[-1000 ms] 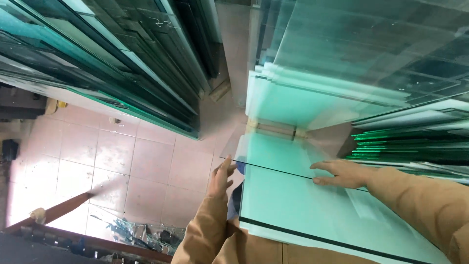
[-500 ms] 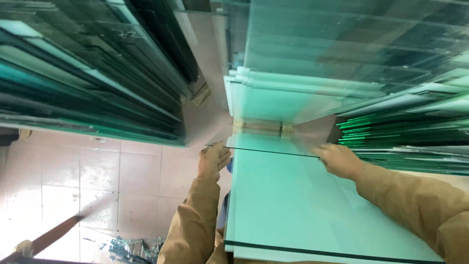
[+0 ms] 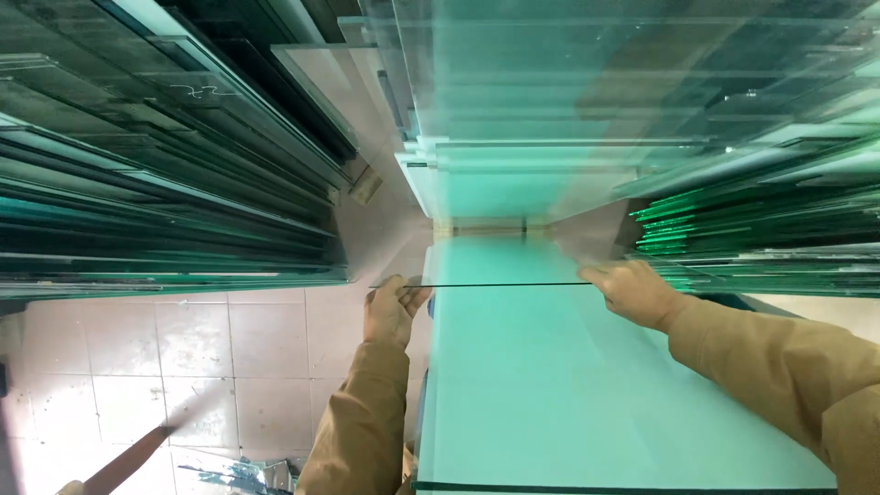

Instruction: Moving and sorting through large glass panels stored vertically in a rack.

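A clear glass pane (image 3: 513, 367) lies flat on a stack of greenish glass sheets in front of me; its far edge shows as a thin dark line. My left hand (image 3: 392, 310) grips the pane's left edge near the far corner, fingers curled over it. My right hand (image 3: 632, 291) holds the pane's far right part, fingers resting on the edge. Both arms wear tan sleeves.
Tall racks of upright glass sheets (image 3: 165, 183) stand at left, more stacked panes (image 3: 761, 220) at right and ahead. Below left is a pale tiled floor (image 3: 183, 367) with a brown stick (image 3: 128, 463) and glass scraps (image 3: 238, 475).
The view has swung so the pane now points straight ahead. Both hands stayed on the pane's far edge, which sits closer to the rack ahead.
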